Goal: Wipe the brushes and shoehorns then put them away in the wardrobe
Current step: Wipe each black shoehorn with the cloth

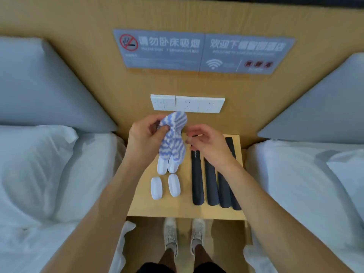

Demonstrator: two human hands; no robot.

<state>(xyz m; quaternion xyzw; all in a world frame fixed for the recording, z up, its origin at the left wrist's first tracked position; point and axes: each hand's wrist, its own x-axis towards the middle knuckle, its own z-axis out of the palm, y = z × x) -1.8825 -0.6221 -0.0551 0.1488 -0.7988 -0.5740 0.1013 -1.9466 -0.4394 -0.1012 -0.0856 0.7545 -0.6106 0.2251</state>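
Two bare forearms, nearest the camera, reach forward from the lower corners and end in the hands above a small wooden bedside table [183,209]. At the left hand [146,133], the thumb and fingers are curled and pinch the upper folds of a blue-and-white striped cloth [174,138], which hangs down from that grip over the back of the table. The right hand [206,143] hovers just beside the cloth with its fingers loosely bent and slightly apart; it holds nothing, and its fingertips point toward the cloth without clearly touching it.

Below the cloth's hanging end lie four white oval brushes [174,185] on the left half of the tabletop, two in a rear pair whose tops are hidden by the cloth, and two in a front pair set slightly apart. On the right half lie four long dark shoehorns [197,182], side by side and running front to back, their far ends partly covered by the right hand and wrist.

Behind the table, a white panel of sockets and switches [188,104] is fixed to the wooden headboard wall, and a grey sign [202,51] with a no-smoking symbol and a wifi symbol sits higher up. Beds with white linen and grey pillows flank the table on both sides. Under the table's front edge, the person's feet in light shoes [184,236] stand on the floor.
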